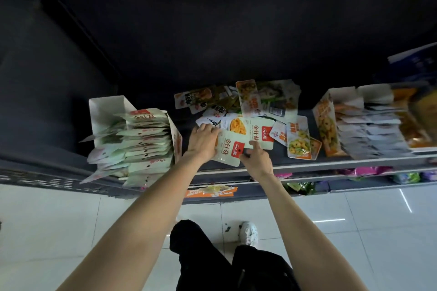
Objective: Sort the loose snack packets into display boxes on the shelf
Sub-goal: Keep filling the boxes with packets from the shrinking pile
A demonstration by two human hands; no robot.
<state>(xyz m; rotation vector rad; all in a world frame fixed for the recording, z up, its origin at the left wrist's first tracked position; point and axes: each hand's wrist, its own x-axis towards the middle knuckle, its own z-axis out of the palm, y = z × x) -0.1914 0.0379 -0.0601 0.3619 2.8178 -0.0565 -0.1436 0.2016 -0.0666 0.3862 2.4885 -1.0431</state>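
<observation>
Setting: a dark shop shelf (307, 165) seen from above, pale tiled floor below.
Held packets: two pale green packets (233, 146) with red labels, overlapping at the shelf's front edge, between both hands.
Long axis: the nearer packet runs from front-left to back-right, red label toward the person.
Left hand (203, 142): fingers curled over the packets' left edge, gripping them.
Right hand (256, 160): thumb and fingers pinch the near right corner.
Loose pile (248, 106): mixed packets just behind the hands.
Matching box (132, 139): the left display box, filled with similar green packets, lies left of the hands, nearer the left hand.
Other box (340, 123): orange packets, well to the right.
Judgement: the move probably goes leftward.
</observation>
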